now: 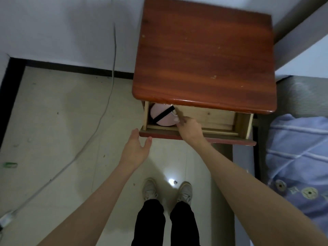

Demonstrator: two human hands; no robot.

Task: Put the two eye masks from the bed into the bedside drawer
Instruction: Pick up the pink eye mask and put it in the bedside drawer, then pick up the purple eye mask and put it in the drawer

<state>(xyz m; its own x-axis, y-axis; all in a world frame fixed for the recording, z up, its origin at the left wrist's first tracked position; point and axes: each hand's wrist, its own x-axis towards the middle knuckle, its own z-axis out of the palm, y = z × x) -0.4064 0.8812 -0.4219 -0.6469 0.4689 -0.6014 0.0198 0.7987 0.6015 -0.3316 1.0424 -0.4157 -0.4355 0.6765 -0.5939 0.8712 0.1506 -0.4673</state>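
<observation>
A reddish wooden bedside table [204, 54] stands ahead with its drawer [245, 126] pulled out. A pink eye mask [163, 118] with a black strap lies in the drawer's left end, partly under the tabletop. My right hand [189, 129] reaches into the drawer, its fingertips touching the mask's right edge; whether it still grips the mask I cannot tell. My left hand [136, 150] hovers open with fingers apart just in front of the drawer's left front corner, holding nothing. A second mask is not visible.
The bed with a blue striped quilt [298, 157] lies to the right. A grey cable [104, 103] runs down the wall and across the tiled floor on the left. My feet [168, 190] stand in front of the table.
</observation>
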